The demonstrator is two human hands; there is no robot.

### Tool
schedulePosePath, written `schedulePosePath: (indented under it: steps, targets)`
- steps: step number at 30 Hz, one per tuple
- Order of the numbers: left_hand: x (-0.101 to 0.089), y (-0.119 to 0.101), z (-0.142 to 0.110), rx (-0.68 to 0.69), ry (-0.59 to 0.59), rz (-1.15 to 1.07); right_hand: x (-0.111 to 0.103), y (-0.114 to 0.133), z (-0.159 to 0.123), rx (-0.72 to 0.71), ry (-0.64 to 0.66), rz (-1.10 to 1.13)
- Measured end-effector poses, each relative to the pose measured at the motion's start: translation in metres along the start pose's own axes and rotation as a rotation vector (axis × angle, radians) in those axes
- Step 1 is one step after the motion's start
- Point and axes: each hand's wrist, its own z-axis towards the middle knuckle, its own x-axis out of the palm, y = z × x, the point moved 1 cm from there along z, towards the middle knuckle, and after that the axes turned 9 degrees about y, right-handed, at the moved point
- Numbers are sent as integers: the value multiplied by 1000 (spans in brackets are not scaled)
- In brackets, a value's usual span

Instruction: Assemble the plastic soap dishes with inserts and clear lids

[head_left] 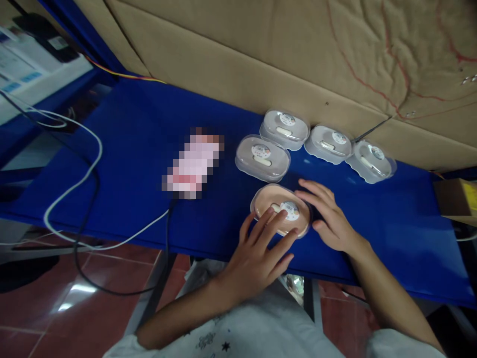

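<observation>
Close to the blue table's front edge lies an oval container [257,201] with a clear lid, a peach-coloured inside, a white handle and a round label sticker. My left hand [263,248] rests over its near side, fingers spread across the lid. Along its right rim, my right hand [330,214] has fingers stretched out and apart, the fingertips at the edge. Neither hand is wrapped round anything. Behind it are several similar containers with clear lids and whitish insides, among them one at the left [248,159] and one at the right [389,169].
The blue tabletop [130,149] runs along a brown-covered wall [223,54]. A pixelated pink item [194,161] lies left of the containers. A white cable [100,149] and a black cable hang over the front edge. A cardboard box [449,199] stands at the right.
</observation>
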Motion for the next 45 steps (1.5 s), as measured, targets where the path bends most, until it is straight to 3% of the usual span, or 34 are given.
schedulePosePath:
  steps: [4, 11, 14, 19, 22, 25, 28, 30, 33, 38, 41, 45]
  targets:
    - [-13, 6, 0, 4, 60, 87, 4, -8, 22, 43, -35, -57]
    - [-18, 19, -7, -64, -51, 130, 11, -14, 73, 17, 35, -103]
    - [-15, 24, -9, -93, -83, 134, 8, -17, 59, 15, 12, -180]
    - [-13, 26, -9, -126, -101, 119, -10, -23, -8, 124, -94, -270]
    - [-13, 24, -8, -129, -94, 112, -18, -14, -29, 144, -193, -301]
    - [-13, 23, -10, -137, -108, 69, -14, 9, -15, 53, -177, -290]
    - [-14, 24, -14, -176, -198, -26, 2, 29, 20, -31, 13, -251]
    - [-15, 25, -16, -201, -264, -66, 11, 36, 41, -50, 93, -244]
    - [-15, 25, -17, -201, -277, -57, 15, 35, 58, -42, 101, -192]
    - [-13, 22, -13, -210, -244, -19, 2, 36, 58, -4, -49, -40]
    - [-12, 24, -14, -212, -248, -90, 5, 48, 54, -10, 7, -80]
    - [-13, 29, -20, -198, -355, -223, 26, 61, 53, 28, 99, -163]
